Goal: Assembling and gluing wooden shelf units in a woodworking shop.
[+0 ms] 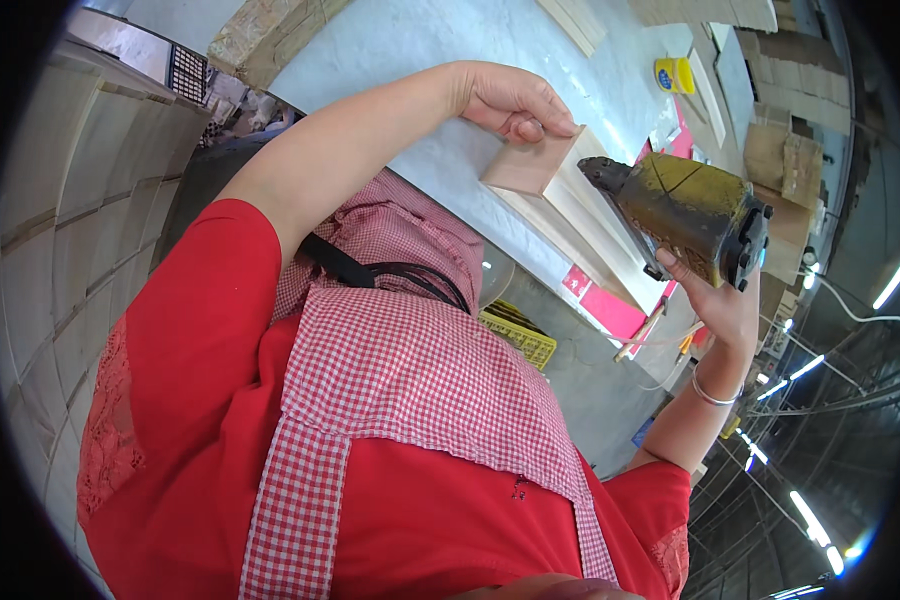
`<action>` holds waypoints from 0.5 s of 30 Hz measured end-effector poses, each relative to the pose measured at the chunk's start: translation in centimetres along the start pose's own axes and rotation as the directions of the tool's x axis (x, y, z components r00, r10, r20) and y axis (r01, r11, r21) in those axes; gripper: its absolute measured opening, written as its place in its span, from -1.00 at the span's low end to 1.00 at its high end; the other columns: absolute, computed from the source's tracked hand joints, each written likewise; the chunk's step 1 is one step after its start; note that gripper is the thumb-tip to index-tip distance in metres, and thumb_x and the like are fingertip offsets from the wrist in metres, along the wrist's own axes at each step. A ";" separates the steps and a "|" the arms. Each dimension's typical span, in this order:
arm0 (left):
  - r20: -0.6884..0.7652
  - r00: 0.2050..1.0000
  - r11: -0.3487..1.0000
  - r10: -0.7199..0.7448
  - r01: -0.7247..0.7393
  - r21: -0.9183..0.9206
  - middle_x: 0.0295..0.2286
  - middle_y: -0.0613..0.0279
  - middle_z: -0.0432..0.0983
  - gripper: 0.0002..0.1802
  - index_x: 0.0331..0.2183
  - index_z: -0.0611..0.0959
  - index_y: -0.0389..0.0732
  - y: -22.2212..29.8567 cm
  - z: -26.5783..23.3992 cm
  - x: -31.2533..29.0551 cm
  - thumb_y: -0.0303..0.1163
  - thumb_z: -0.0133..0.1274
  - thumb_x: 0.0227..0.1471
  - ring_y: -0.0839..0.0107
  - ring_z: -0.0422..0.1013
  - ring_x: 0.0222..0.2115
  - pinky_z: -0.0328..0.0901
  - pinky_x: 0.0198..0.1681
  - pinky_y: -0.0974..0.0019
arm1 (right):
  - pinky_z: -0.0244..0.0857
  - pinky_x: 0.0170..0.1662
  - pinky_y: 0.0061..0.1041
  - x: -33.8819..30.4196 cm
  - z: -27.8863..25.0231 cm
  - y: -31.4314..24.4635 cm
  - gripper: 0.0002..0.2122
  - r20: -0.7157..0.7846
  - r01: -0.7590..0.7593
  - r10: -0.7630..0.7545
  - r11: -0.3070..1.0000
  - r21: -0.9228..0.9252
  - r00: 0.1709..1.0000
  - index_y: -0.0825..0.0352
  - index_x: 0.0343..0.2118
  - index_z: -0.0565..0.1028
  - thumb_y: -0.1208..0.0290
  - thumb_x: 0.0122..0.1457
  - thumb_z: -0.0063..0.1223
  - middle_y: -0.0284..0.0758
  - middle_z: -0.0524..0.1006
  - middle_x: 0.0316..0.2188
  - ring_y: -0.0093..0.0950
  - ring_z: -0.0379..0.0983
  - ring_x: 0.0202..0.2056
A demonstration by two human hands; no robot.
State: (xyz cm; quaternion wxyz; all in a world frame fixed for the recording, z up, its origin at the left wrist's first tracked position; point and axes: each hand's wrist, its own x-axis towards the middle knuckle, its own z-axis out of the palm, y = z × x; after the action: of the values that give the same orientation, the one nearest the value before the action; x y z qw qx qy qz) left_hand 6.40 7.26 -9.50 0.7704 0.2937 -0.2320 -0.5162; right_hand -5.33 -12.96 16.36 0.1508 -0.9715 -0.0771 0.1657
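Observation:
A pale wooden box frame (530,172), made of thin boards, rests on the light-topped bench (420,150) close to its near edge. My left hand (518,103) is closed at its far corner, thumb and fingers pinching the top edge of the end board. My right hand (712,295) is wrapped round a worn yellow-and-black nail gun (685,205). The gun is tilted, its dark nose over the frame's long side; I cannot tell whether it touches the wood. The gun's body hides some of my right fingers.
A yellow tub (674,76) stands farther back on the bench. Pink-red sheets (612,310) lie by the frame's right end, near a thin wooden-handled tool (642,332). Below is a yellow crate (520,335). Stacked boards (90,180) rise at left.

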 end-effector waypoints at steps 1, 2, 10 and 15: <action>-0.008 1.000 1.000 -0.017 0.017 -0.011 -0.65 0.57 0.27 -0.80 -0.44 0.59 -0.16 0.1 0.0 0.1 -0.26 0.14 0.13 0.78 0.14 -0.69 0.03 -0.65 0.62 | 0.37 -0.06 -0.47 0.2 -0.1 -0.1 -0.52 0.006 -0.003 0.003 1.000 -0.014 1.000 0.46 -0.07 0.44 0.53 -0.08 0.40 -0.25 0.57 -0.17 -0.47 0.49 -0.16; -0.018 0.999 0.999 -0.037 0.036 -0.022 -0.65 0.57 0.27 -0.81 -0.44 0.59 -0.16 0.2 0.1 0.0 -0.27 0.15 0.12 0.78 0.13 -0.69 0.02 -0.64 0.62 | 0.37 -0.07 -0.47 0.4 0.0 -0.2 -0.52 0.013 -0.004 0.004 1.000 -0.024 1.000 0.46 -0.07 0.44 0.52 -0.08 0.40 -0.25 0.57 -0.17 -0.47 0.49 -0.17; -0.032 0.997 0.994 -0.075 0.073 -0.078 -0.73 0.58 0.13 -0.82 -0.40 0.60 -0.22 0.0 0.2 -0.1 -0.31 0.17 0.09 0.73 0.00 -0.71 -0.06 -0.63 0.56 | 0.41 -0.19 -0.44 1.1 0.4 -0.2 -0.62 0.026 0.105 -0.103 0.989 -0.104 0.994 0.44 -0.21 0.53 0.38 -0.08 0.41 -0.21 0.61 -0.29 -0.39 0.57 -0.28; -0.073 0.997 0.999 -0.033 0.036 0.030 -0.62 0.44 0.34 -0.69 -0.28 0.62 -0.25 -0.1 0.1 -0.8 -0.23 0.23 0.01 0.64 0.20 -0.64 0.09 -0.53 0.54 | 0.42 -0.24 -0.43 1.5 0.3 0.0 -0.66 0.047 0.164 -0.160 0.980 -0.110 0.986 0.41 -0.26 0.56 0.34 -0.06 0.40 -0.20 0.63 -0.33 -0.34 0.59 -0.31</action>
State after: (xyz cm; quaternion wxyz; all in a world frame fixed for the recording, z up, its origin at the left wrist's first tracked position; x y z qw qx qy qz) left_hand 5.98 7.91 -9.55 0.7646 0.3281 -0.2068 -0.5147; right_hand -4.05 -12.55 15.64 0.1067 -0.9657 -0.1682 0.1667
